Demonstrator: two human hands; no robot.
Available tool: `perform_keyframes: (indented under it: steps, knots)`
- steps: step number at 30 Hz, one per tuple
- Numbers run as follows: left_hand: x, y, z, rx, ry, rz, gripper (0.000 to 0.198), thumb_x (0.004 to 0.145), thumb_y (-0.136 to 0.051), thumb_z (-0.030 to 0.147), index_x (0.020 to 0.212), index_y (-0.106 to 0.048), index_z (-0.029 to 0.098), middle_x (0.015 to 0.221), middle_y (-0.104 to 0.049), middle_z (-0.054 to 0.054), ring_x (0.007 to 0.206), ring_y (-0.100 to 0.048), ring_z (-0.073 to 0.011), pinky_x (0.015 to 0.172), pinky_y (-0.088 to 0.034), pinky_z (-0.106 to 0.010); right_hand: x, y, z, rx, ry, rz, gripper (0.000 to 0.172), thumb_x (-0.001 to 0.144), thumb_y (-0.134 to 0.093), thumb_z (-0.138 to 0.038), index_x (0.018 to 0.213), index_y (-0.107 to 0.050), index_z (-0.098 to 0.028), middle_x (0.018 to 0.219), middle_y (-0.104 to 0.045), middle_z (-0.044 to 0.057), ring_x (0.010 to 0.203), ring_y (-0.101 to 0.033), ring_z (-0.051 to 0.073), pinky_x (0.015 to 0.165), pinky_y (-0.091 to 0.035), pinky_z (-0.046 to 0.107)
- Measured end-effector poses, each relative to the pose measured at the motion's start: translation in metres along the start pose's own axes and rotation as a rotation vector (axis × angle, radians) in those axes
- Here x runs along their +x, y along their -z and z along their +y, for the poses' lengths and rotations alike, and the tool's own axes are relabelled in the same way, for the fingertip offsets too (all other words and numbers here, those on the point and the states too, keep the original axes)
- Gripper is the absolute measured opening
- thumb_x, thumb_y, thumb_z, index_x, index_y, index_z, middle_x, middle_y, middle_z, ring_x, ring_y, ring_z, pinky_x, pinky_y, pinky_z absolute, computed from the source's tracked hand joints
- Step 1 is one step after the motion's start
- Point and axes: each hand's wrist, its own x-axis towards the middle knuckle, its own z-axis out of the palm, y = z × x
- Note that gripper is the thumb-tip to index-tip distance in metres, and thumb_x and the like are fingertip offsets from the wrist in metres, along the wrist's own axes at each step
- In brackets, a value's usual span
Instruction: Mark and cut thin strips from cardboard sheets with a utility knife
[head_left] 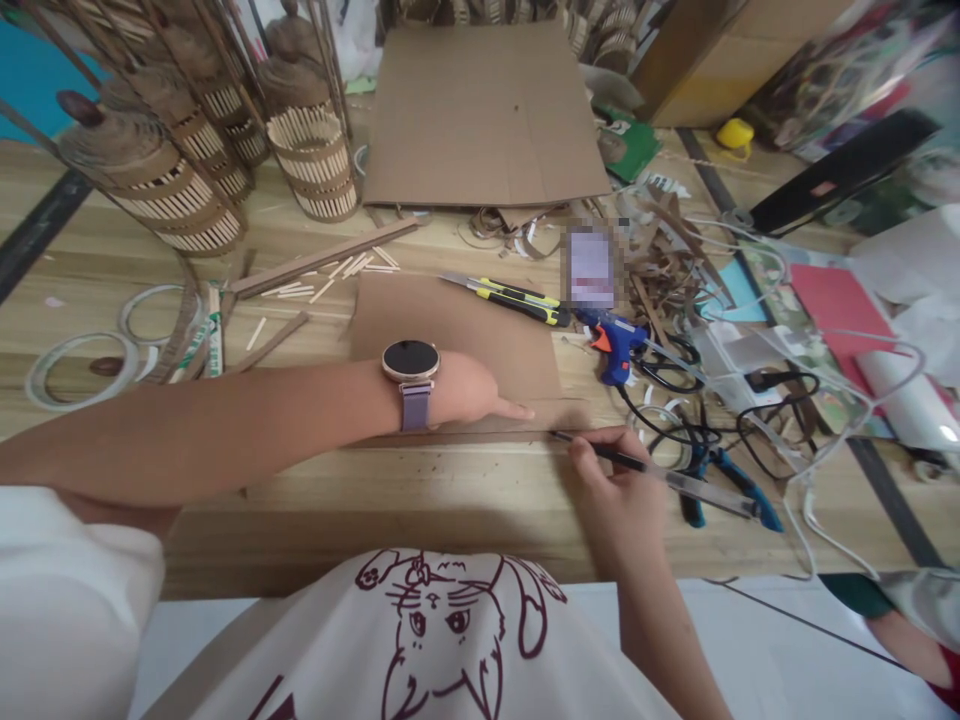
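Observation:
A sheet of brown cardboard point(457, 320) lies on the table before me. My left hand point(472, 392), with a watch point(411, 362) on its wrist, presses on the sheet near its front edge. Its index finger stretches to the right; the other fingers are mostly hidden. My right hand point(619, 475) grips a pen point(675, 480), whose dark tip touches down at the cardboard's front right edge. A thin line or strip edge runs along that front side, just below my left hand. On the sheet's far part rests a yellow-and-black utility knife point(517, 298).
A blue glue gun point(621, 345), cables and blue-handled pliers point(712, 485) lie to the right. Thin sticks point(356, 268) and tape rolls point(82, 370) are at the left. Slatted basket-like pieces point(311, 160) and a larger cardboard sheet point(487, 110) stand behind. Another person's arm point(911, 640) shows at lower right.

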Motion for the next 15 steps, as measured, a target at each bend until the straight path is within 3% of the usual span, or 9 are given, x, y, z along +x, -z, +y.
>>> perform_keyframes:
  steps: [3,9,11,14,15]
  knots:
    - [-0.005,0.016,0.010,0.103,0.047,-0.219,0.111,0.067,-0.059,-0.015,0.150,-0.034,0.054,0.072,-0.071,0.005,0.063,-0.060,-0.0179,0.071,-0.042,-0.027,0.004,0.010,0.007,-0.060,-0.014,0.080,0.014,0.079,-0.063,-0.035,0.072,-0.059,-0.024,0.068,-0.064,0.001,0.067,-0.060,0.019,0.065,-0.047,0.032]
    - [-0.009,0.030,0.022,0.097,0.116,-0.294,0.111,0.070,-0.059,-0.014,0.152,-0.030,0.054,0.085,-0.075,0.003,0.073,-0.065,-0.0196,0.075,-0.043,-0.027,0.001,0.017,-0.003,-0.118,0.042,0.222,0.015,0.079,-0.063,-0.035,0.071,-0.058,-0.024,0.066,-0.063,0.000,0.066,-0.061,0.019,0.067,-0.048,0.032]
    - [-0.009,0.031,0.023,0.109,0.117,-0.299,0.108,0.070,-0.059,-0.012,0.153,-0.032,0.051,0.088,-0.076,0.002,0.075,-0.065,-0.0201,0.073,-0.042,-0.026,-0.005,0.011,-0.013,-0.054,0.071,0.167,0.015,0.081,-0.064,-0.034,0.072,-0.059,-0.024,0.065,-0.063,0.000,0.065,-0.060,0.018,0.064,-0.047,0.031]
    - [-0.009,0.028,0.021,0.162,0.087,-0.292,0.106,0.069,-0.061,-0.011,0.153,-0.035,0.048,0.085,-0.076,0.002,0.072,-0.063,-0.0190,0.067,-0.040,-0.024,-0.014,-0.006,-0.032,0.067,0.114,-0.040,0.013,0.083,-0.064,-0.033,0.075,-0.062,-0.023,0.065,-0.065,-0.001,0.061,-0.059,0.016,0.056,-0.045,0.027]
    - [-0.009,0.026,0.020,0.144,0.069,-0.235,0.102,0.068,-0.062,-0.010,0.151,-0.041,0.047,0.081,-0.076,0.002,0.068,-0.062,-0.0180,0.065,-0.039,-0.023,-0.017,-0.013,-0.038,0.104,0.125,-0.109,0.012,0.084,-0.064,-0.032,0.076,-0.063,-0.023,0.066,-0.065,-0.001,0.061,-0.059,0.016,0.056,-0.045,0.027]
